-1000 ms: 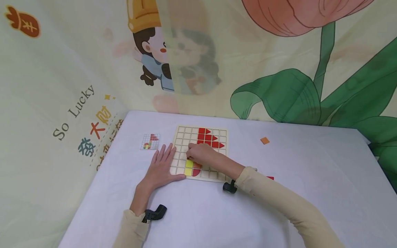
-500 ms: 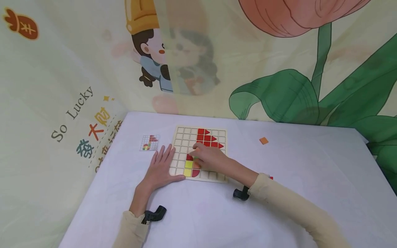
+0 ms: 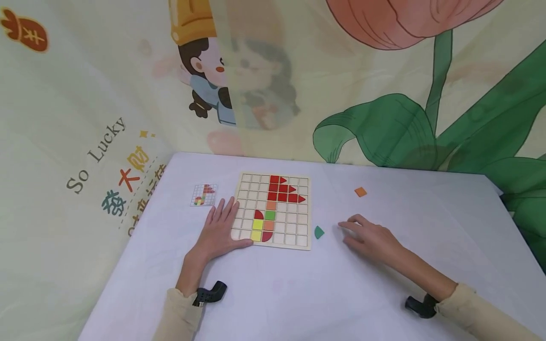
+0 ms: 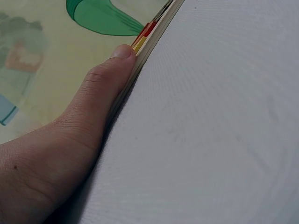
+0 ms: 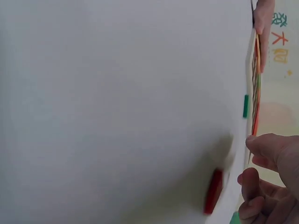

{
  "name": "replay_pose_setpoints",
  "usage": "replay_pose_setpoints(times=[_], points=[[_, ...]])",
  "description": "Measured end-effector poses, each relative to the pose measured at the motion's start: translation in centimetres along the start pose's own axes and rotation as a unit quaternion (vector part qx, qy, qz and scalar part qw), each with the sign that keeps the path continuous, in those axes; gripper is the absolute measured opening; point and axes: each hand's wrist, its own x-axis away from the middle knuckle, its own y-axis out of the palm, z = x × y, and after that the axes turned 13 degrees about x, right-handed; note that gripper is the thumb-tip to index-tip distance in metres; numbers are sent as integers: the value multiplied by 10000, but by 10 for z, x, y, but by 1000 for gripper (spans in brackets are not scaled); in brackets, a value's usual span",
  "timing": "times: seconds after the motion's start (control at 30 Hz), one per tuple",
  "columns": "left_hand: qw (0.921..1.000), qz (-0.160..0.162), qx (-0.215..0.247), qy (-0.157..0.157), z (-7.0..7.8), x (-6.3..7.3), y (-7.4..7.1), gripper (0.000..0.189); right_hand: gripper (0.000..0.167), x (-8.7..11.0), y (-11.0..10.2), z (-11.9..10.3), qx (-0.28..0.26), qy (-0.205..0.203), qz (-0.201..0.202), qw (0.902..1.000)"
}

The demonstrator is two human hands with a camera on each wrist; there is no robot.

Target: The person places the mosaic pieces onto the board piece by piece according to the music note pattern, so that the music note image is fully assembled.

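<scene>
My left hand (image 3: 219, 230) lies with straight fingers at the left edge of a wooden grid board (image 3: 294, 241), thumb along its near corner. In the left wrist view that thumb (image 4: 100, 93) touches the board's edge. Red, yellow, orange and green pieces fill some cells, among them a green square (image 3: 270, 215) and a red quarter-round (image 3: 259, 215). My right hand (image 3: 375, 239) hovers over the table right of the board, fingers loosely bent and holding nothing. In the right wrist view a red piece (image 5: 214, 191) lies on the table near the fingers; the hand hides it in the head view.
A green quarter-round piece (image 3: 319, 232) lies just right of the board. Farther back on the right is an orange square (image 3: 360, 192). A small printed pattern card (image 3: 204, 195) lies left of the board. Printed curtains (image 3: 273, 142) hang behind the white table (image 3: 298, 293).
My right hand has left the board and moved right over the table. The green square, an orange piece above it and the loose green quarter-round are now uncovered. The left hand stays put.
</scene>
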Motion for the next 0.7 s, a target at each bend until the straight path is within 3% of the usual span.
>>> replay_pose_setpoints(times=[0.17, 0.37, 0.7], points=[[10000, 42, 11, 15, -2, 0, -1, 113, 42, 23, -3, 15, 58, 155, 94, 9998], [10000, -3, 30, -1, -2, -1, 0, 113, 44, 35, -7, 20, 167, 288, -21, 9994], [10000, -32, 42, -23, -1, -1, 0, 114, 38, 43, -5, 25, 141, -5, 84, 9999]])
